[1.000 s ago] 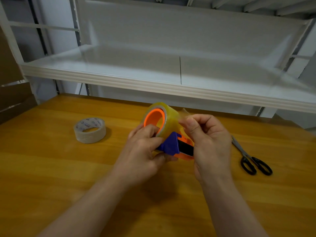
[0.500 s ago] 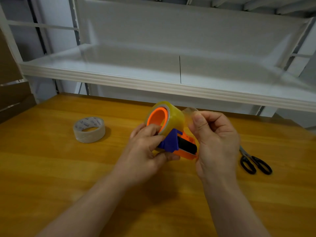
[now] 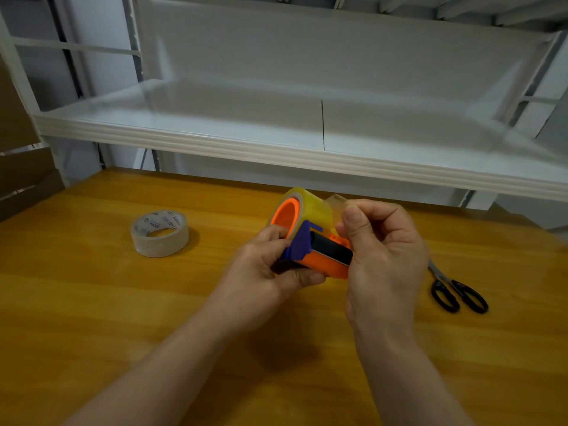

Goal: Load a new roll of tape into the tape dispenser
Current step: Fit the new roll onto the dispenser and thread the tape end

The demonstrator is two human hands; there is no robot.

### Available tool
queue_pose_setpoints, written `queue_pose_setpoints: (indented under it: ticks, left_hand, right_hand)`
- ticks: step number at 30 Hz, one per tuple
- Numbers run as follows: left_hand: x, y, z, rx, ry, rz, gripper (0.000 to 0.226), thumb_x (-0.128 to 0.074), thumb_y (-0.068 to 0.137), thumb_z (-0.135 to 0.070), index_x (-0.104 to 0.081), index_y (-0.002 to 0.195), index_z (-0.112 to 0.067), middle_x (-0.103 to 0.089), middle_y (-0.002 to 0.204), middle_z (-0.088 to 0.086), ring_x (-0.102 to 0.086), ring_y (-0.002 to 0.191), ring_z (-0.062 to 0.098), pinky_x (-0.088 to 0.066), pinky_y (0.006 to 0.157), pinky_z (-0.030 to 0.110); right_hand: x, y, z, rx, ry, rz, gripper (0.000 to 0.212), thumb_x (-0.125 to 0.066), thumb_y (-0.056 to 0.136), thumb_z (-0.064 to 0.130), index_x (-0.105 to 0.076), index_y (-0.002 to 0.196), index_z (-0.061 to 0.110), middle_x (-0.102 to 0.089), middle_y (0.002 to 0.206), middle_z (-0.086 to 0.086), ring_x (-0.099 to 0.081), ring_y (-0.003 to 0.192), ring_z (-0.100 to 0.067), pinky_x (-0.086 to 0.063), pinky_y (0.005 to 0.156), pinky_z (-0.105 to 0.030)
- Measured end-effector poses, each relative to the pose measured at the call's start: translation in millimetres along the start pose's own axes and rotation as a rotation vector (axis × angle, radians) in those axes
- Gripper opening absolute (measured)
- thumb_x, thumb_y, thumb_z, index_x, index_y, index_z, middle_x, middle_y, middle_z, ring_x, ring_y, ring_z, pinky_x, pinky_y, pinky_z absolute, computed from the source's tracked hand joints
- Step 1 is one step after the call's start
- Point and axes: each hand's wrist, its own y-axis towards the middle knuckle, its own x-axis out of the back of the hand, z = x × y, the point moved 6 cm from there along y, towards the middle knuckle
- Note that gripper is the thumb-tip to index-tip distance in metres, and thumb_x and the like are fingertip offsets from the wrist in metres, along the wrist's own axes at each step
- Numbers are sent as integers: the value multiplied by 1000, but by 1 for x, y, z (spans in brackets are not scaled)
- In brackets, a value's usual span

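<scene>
I hold an orange and blue tape dispenser [image 3: 319,253] above the wooden table [image 3: 92,318]. A roll of clear yellowish tape [image 3: 310,207] sits on its orange hub. My left hand [image 3: 264,272] grips the dispenser's handle end from the left. With thumb and fingers, my right hand [image 3: 381,256] pinches the loose end of the tape [image 3: 336,201], which stands up beside the roll above the black roller. A second, whitish tape roll [image 3: 159,233] lies flat on the table to the left.
Black-handled scissors [image 3: 455,290] lie on the table to the right of my right hand. A white metal shelf [image 3: 276,149] overhangs the table's far edge. Brown cardboard [image 3: 18,167] stands at the far left.
My right hand has drawn the tape end a little rightward and down toward the roller. The dispenser has tilted slightly, showing more of its black roller. The whitish roll and scissors stay put.
</scene>
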Motion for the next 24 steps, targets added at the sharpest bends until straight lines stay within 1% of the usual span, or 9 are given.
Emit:
queue_pose_setpoints:
  ticks: [4,6,7,9,11,12,14,18,24]
  left_hand:
    - [-2,0,0,6,-20,0,19,-80,74,-34,-78,93,-34,-64,108,-15,-64,100,6,-48,85,21]
    - [-2,-1,0,14,-12,-5,21,-79,73,-38,-77,94,-35,-64,109,-16,-64,102,6,-49,86,22]
    - [-1,-1,-1,16,2,-10,23,-78,72,-41,-77,94,-36,-63,110,-16,-64,103,6,-50,86,24]
    - [-1,-2,-3,17,29,-24,27,-78,71,-43,-78,96,-33,-63,110,-17,-63,103,6,-51,86,24]
    - [-1,-3,-5,24,31,-25,28,-78,70,-39,-79,95,-27,-64,111,-16,-63,104,4,-50,86,19]
    - [-1,-3,-6,32,26,-24,29,-78,69,-38,-79,95,-26,-65,112,-15,-63,105,3,-49,86,17]
    - [-1,-3,-7,47,22,-20,30,-78,67,-39,-80,93,-25,-65,114,-13,-62,106,2,-48,88,16]
    - [-1,-3,-10,19,58,-10,30,-79,68,-40,-80,93,-23,-66,113,-7,-63,106,8,-49,90,19]
    - [-3,-2,-15,-12,66,28,31,-77,72,-36,-79,99,-21,-64,117,-10,-60,111,5,-49,91,16]
  right_hand:
    - [1,-3,4,27,-28,-22,20,-69,92,24,-67,80,39,-73,90,3,-70,91,-23,-62,75,-40]
    - [1,-4,5,39,-31,-32,19,-69,92,23,-67,81,38,-73,89,3,-70,90,-23,-62,75,-40]
    - [1,-5,7,49,-28,-39,18,-69,93,22,-67,82,37,-72,88,3,-70,89,-22,-61,74,-37]
    - [2,-5,11,80,-23,-55,15,-69,93,20,-67,84,32,-72,85,8,-69,86,-11,-57,71,-23]
    - [3,-6,15,98,-18,-68,14,-69,93,17,-66,86,28,-70,84,12,-67,84,-3,-53,68,-14]
    - [3,-7,16,98,-11,-74,13,-69,93,16,-66,87,27,-70,84,12,-66,84,-1,-51,68,-12]
    - [4,-7,16,96,-7,-89,13,-69,94,16,-66,87,27,-70,85,11,-66,84,-1,-51,68,-12]
    - [7,-4,14,77,-5,-110,11,-69,93,18,-67,88,28,-71,86,10,-68,86,-5,-53,71,-15]
    - [9,-6,20,113,-7,-122,9,-68,94,19,-66,89,26,-70,86,9,-68,85,-4,-53,71,-14]
